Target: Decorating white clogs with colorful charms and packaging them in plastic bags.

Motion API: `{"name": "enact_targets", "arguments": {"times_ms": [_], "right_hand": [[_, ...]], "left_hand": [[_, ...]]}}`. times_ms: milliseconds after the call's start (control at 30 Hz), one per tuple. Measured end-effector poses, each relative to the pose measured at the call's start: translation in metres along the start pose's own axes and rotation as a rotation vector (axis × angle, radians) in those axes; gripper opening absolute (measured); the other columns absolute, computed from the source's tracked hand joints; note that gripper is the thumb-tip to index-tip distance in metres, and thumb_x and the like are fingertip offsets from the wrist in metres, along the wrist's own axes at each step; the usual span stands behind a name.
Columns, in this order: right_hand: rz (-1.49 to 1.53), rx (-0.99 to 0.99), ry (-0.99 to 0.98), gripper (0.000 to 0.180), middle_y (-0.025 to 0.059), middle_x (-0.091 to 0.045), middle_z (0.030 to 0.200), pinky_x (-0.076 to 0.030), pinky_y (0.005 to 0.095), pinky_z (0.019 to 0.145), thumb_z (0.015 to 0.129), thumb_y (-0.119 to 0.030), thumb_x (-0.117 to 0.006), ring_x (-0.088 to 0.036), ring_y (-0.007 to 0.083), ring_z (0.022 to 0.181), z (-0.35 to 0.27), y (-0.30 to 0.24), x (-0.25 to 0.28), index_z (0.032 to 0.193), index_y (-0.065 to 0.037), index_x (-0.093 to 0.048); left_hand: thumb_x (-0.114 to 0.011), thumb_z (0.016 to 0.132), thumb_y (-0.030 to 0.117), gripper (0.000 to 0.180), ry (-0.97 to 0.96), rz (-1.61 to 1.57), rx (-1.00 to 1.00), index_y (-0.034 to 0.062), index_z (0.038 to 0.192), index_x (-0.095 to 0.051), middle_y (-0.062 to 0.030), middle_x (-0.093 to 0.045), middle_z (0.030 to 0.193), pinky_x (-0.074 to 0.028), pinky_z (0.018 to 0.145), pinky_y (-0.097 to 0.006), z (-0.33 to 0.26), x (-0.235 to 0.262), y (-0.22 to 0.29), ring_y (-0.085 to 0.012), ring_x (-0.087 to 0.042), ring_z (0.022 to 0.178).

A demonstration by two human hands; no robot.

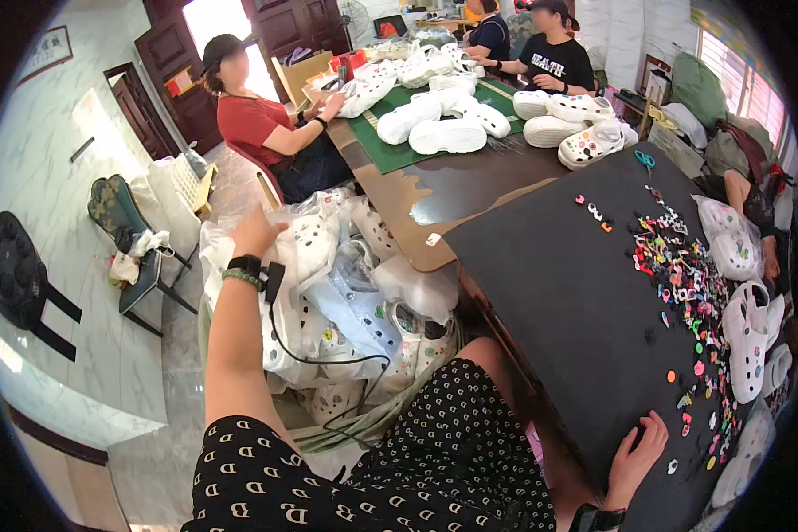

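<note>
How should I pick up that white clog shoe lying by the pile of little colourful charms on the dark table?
Probably by its heel strap. The white clog lies at the dark table's right edge beside the charms, strap looped across its opening. Come from above and hook fingers under the strap; the rounded body looks wide for one hand.

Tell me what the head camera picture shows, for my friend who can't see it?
A person's left hand reaches into a heap of white foam clogs in clear plastic bags, while their right hand rests on the edge of a dark tabletop strewn with small colourful shoe charms. Other people sit at a farther table covered with white clogs.
</note>
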State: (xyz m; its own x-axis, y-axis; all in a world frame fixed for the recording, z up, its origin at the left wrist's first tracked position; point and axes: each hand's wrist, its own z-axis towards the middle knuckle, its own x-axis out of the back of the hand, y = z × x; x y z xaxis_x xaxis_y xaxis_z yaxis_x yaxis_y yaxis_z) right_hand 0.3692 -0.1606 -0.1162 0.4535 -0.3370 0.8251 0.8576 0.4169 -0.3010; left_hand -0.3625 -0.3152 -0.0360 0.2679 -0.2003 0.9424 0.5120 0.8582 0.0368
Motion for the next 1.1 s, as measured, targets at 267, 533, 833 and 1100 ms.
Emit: {"name": "enact_targets", "arguments": {"times_ms": [267,533,833,1100], "right_hand": [[-0.040,-0.101,0.041,0.027,0.0179,-0.059,0.119,-0.040,0.0477,0.100,0.077,-0.002,-0.062,-0.052,0.0388,0.114,0.001,-0.001,0.014,0.105,-0.002,-0.059],[-0.018,-0.074,0.087,0.026,0.0122,-0.059,0.118,-0.042,0.0448,0.095,0.079,-0.011,-0.065,-0.052,0.0320,0.116,0.006,0.000,-0.001,0.103,-0.005,-0.060],[-0.014,-0.103,0.097,0.025,0.0126,-0.057,0.118,-0.043,0.0459,0.095,0.081,-0.012,-0.063,-0.050,0.0329,0.118,-0.010,0.004,0.006,0.104,-0.004,-0.059],[-0.021,-0.070,0.093,0.023,0.0152,-0.062,0.112,-0.045,0.0479,0.094,0.075,-0.007,-0.064,-0.056,0.0357,0.110,0.005,0.004,0.006,0.098,-0.004,-0.061]], "left_hand": [[-0.072,0.077,0.054,0.070,-0.191,0.042,-0.252,0.0035,0.125,-0.059,-0.0215,-0.063,0.120,-0.045,0.096,-0.047,0.038,-0.043,0.050,-0.0380,-0.058,0.113],[-0.061,0.086,0.050,0.053,-0.025,-0.177,-0.695,0.0051,0.114,-0.064,-0.0170,-0.066,0.113,-0.046,0.089,-0.048,0.057,-0.141,0.305,-0.0362,-0.061,0.104],[-0.057,0.090,0.041,0.041,0.018,0.014,-0.839,0.0064,0.111,-0.065,-0.0154,-0.066,0.106,-0.047,0.083,-0.048,0.032,-0.149,0.404,-0.0349,-0.062,0.097],[-0.053,0.093,0.034,0.033,-0.028,0.527,-0.374,0.0076,0.108,-0.066,-0.0140,-0.067,0.100,-0.048,0.077,-0.048,0.081,-0.127,0.054,-0.0338,-0.062,0.091]]}}
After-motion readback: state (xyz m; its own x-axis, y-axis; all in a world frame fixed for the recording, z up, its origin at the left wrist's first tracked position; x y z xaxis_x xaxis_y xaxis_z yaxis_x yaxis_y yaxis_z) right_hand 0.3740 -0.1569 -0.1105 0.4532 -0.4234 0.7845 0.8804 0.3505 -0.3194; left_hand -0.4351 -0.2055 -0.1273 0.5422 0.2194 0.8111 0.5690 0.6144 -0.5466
